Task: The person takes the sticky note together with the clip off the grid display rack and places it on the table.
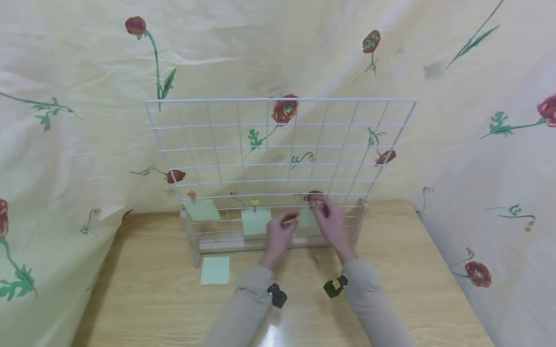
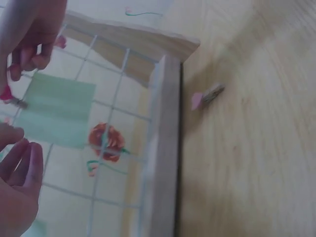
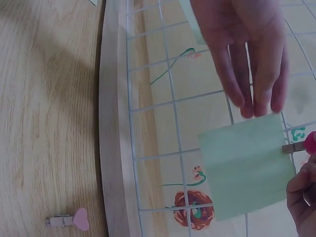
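Observation:
A pale green paper note lies against the white wire grid, with a small clothespin bearing a red heart at its edge. In the head view my right hand is at this note's upper right. Its fingertips pinch the clothespin's heart end, partly cut off in the right wrist view. My left hand is on the note's other side. Its fingers point down, nearly straight, with the tips at the paper's edge. Whether they touch the paper is hard to tell.
Two other green notes hang on the grid with clips. Another green note lies on the wooden table, left of my arms. A pink heart clothespin lies before the grid's wooden base.

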### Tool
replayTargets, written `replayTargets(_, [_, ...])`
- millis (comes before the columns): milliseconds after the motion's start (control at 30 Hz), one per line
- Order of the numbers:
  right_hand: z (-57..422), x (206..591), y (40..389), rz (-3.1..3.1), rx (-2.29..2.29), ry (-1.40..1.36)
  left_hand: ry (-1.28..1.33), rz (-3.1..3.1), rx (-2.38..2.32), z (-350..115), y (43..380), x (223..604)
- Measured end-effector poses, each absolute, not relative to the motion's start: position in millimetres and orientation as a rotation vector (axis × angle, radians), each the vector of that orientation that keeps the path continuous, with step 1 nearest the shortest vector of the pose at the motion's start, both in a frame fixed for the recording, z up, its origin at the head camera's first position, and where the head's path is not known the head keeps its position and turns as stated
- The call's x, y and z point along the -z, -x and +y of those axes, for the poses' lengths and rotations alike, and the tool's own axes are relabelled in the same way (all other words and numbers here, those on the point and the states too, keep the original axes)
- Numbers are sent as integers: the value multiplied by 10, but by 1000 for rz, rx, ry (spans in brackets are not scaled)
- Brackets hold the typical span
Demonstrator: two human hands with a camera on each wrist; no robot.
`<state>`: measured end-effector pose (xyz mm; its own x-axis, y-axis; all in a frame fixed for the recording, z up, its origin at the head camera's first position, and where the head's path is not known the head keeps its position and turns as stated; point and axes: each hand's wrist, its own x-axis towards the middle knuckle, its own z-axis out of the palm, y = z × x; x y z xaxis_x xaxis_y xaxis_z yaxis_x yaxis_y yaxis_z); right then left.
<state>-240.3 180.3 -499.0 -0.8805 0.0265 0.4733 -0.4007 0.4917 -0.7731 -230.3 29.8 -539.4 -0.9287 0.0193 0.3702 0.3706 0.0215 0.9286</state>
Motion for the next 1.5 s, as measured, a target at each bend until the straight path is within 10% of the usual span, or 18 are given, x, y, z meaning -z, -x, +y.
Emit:
replayTargets(867, [1855, 5010, 2415, -2282, -1370, -350, 271, -1898, 2081, 577, 2174, 4977])
replayTargets(1500, [1848, 5024, 2419, -2231, -1479, -359, 111, -1972, 2008, 503, 2254, 5332])
